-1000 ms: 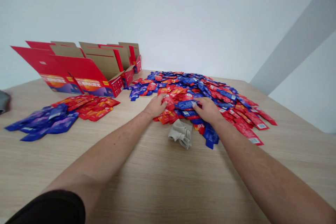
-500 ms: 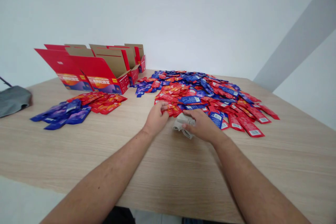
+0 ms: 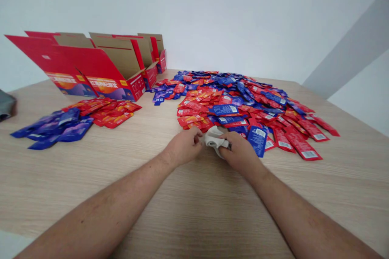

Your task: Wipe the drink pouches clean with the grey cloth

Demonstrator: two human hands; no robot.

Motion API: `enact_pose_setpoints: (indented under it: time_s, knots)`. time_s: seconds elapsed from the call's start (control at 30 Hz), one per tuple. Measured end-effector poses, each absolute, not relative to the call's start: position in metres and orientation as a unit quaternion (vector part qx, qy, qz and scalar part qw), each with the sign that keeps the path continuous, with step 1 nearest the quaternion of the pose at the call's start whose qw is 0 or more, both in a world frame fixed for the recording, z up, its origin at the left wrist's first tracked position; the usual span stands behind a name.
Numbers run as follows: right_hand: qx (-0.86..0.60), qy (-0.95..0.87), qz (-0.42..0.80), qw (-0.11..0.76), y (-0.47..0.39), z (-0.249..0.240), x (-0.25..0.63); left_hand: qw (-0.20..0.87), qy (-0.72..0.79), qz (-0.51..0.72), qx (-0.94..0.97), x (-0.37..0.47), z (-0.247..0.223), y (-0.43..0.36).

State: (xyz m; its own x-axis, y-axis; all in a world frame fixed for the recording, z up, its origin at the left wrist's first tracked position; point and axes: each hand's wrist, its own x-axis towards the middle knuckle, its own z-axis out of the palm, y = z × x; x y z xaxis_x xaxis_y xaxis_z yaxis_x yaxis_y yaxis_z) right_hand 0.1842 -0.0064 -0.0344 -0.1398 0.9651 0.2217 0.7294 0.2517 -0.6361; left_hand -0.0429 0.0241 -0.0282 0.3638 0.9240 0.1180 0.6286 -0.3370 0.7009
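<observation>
A crumpled whitish cloth (image 3: 215, 136) is between my hands, just in front of a large pile of red and blue packets (image 3: 225, 109). My right hand (image 3: 238, 149) is closed on the cloth's right side. At its left edge, my left hand (image 3: 187, 144) has its fingers pinched together and seems to grip the cloth's edge. A blue packet (image 3: 257, 141) with a white label lies right of my right hand.
Open red cardboard boxes (image 3: 106, 85) stand at the back left of the wooden table (image 3: 170, 194). Before them lie a group of red packets (image 3: 112, 115) and a group of blue packets (image 3: 57, 127). A grey object (image 3: 6, 104) is at the left edge.
My left hand has moved from the pile's front edge to the cloth and closed at its edge. The cloth has changed shape in my right hand. The view has shifted.
</observation>
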Motion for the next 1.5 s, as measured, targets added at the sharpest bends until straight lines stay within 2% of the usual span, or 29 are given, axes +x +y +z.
enact_pose_setpoints:
  time_s: [0.17,0.3,0.57,0.87,1.1,1.27,1.37,1.5]
  knots:
    - [-0.579,-0.664,0.311,0.357,-0.015,-0.035,0.177,0.495,0.454,0.352,0.652,-0.030,-0.031,0.017]
    - [-0.562,-0.645,0.363,0.369,-0.019,-0.042,0.172,0.563,0.424,0.394,0.590,-0.027,-0.035,0.021]
    - [-0.554,-0.635,0.390,0.372,-0.017,-0.044,0.177,0.573,0.420,0.377,0.594,-0.031,-0.031,0.022]
    - [-0.468,-0.691,0.419,0.358,-0.030,-0.019,0.164,0.421,0.480,0.361,0.680,-0.027,-0.021,0.005]
    - [-0.517,-0.656,0.384,0.393,-0.035,-0.019,0.157,0.283,0.388,0.364,0.799,-0.030,-0.022,-0.002]
    - [-0.526,-0.630,0.391,0.416,-0.030,-0.023,0.162,0.360,0.292,0.388,0.797,-0.039,-0.025,0.002]
    - [-0.508,-0.644,0.398,0.411,-0.030,-0.021,0.162,0.409,0.324,0.414,0.746,-0.038,-0.027,0.005]
    - [-0.455,-0.681,0.407,0.404,-0.035,-0.017,0.159,0.387,0.396,0.395,0.733,-0.032,-0.022,0.004]
